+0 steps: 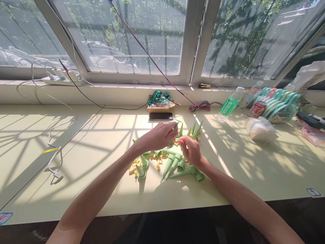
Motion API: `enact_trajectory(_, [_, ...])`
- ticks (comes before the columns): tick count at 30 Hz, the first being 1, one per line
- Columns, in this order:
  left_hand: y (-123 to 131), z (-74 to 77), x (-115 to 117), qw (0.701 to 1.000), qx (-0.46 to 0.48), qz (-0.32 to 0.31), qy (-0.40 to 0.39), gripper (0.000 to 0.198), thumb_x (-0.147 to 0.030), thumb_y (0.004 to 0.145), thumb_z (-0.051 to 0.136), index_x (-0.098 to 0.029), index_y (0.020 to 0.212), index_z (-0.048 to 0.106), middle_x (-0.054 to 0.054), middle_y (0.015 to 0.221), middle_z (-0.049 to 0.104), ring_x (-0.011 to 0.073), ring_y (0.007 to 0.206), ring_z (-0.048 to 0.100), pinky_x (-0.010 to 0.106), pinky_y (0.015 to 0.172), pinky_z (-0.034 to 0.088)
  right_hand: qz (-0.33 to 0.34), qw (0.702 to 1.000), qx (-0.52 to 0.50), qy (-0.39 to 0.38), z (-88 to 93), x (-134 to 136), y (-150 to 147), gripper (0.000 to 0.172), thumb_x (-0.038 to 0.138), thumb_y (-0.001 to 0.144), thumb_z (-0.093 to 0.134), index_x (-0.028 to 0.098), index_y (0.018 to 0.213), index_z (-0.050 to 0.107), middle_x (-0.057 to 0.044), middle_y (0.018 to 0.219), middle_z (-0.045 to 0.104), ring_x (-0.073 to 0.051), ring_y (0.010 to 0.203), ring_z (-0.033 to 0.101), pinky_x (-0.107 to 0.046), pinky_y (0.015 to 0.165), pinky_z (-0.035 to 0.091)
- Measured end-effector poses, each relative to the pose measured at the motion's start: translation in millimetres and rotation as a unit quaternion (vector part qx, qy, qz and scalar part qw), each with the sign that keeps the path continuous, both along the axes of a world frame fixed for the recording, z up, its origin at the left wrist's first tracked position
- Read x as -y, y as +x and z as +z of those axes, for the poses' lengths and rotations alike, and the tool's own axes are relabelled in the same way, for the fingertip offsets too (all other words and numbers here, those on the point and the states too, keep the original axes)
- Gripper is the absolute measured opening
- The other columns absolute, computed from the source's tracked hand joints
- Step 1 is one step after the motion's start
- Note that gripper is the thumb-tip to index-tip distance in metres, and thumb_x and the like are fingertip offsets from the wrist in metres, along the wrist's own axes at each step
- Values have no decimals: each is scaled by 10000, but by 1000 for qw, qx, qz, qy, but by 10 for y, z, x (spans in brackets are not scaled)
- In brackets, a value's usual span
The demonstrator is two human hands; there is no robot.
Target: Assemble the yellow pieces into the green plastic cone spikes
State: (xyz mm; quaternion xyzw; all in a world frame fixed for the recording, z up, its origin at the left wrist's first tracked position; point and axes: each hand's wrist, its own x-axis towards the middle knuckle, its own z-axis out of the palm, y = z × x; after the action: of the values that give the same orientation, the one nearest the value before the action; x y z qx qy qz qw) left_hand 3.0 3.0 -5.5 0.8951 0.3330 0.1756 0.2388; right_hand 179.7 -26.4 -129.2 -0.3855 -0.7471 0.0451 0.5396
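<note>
Several green plastic cone spikes [175, 166] lie in a loose pile on the pale table [101, 162], mixed with small yellow plastic pieces [133, 168]. More green cones [196, 130] stand upright just behind. My left hand [158, 135] is closed on a green cone, holding it over the pile. My right hand [190, 149] is pinched on a small yellow piece right next to that cone's end. Both forearms reach in from the near edge.
A black phone [160, 116] and a small cardboard box with green items [159, 101] sit at the back. A green-labelled bottle [228, 105], a white bag [260, 128] and teal hangers [279, 101] lie to the right. White cables [54, 159] trail on the left.
</note>
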Motion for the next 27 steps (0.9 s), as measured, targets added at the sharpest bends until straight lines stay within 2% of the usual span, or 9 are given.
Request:
enact_trajectory(8, [8, 2, 13, 1000, 1, -10, -10, 207, -283, 958, 427, -195, 771, 438, -38, 569, 545, 108, 519, 523, 229, 534, 362, -1, 1000, 7, 8, 23, 17, -7, 322, 286, 1019, 372, 198, 722, 459, 22, 616, 448, -93, 525, 369, -224, 500, 322])
enact_trajectory(11, [4, 13, 9, 1000, -2, -8, -9, 214, -288, 957, 430, -194, 765, 442, -36, 572, 549, 106, 512, 520, 228, 523, 359, -1, 1000, 9, 6, 21, 16, -3, 325, 294, 1018, 371, 199, 723, 470, 20, 617, 460, -94, 524, 373, -224, 499, 331])
enact_trajectory(14, [-8, 39, 0, 1000, 1, -3, -8, 229, -299, 958, 427, -191, 758, 451, -30, 584, 569, 103, 503, 524, 227, 514, 359, 4, 1000, 8, 4, 21, 18, -2, 270, 291, 1012, 389, 194, 803, 529, 3, 677, 535, -96, 543, 440, -221, 515, 367])
enact_trajectory(17, [-29, 71, -12, 1000, 13, 5, -15, 249, -320, 961, 426, -188, 750, 449, -26, 580, 587, 103, 500, 544, 223, 511, 375, 1, 1000, 13, -5, 16, 25, -11, 147, 310, 986, 472, 198, 985, 567, -8, 761, 606, -91, 534, 492, -215, 517, 407])
enact_trajectory(20, [-49, 91, -30, 999, 18, 16, -36, 253, -353, 960, 435, -188, 769, 454, -25, 565, 600, 102, 468, 545, 216, 481, 375, 1, 1000, 17, -13, 7, 31, -23, 219, 309, 947, 561, 214, 1144, 539, -25, 869, 653, -85, 531, 522, -212, 512, 440])
enact_trajectory(22, [-54, 96, -43, 998, 21, 21, -48, 249, -361, 958, 443, -187, 780, 456, -23, 560, 605, 97, 449, 538, 212, 465, 375, 5, 1000, 18, -7, 7, 31, -27, 258, 289, 935, 586, 226, 1180, 532, -33, 917, 662, -84, 542, 532, -213, 515, 456])
enact_trajectory(27, [-48, 103, -56, 997, 26, 21, -76, 244, -351, 955, 459, -186, 775, 446, -17, 555, 605, 96, 447, 545, 205, 444, 384, 22, 1000, 10, 6, 6, 22, -24, 232, 223, 937, 583, 242, 1166, 557, -41, 964, 665, -83, 560, 534, -215, 517, 476])
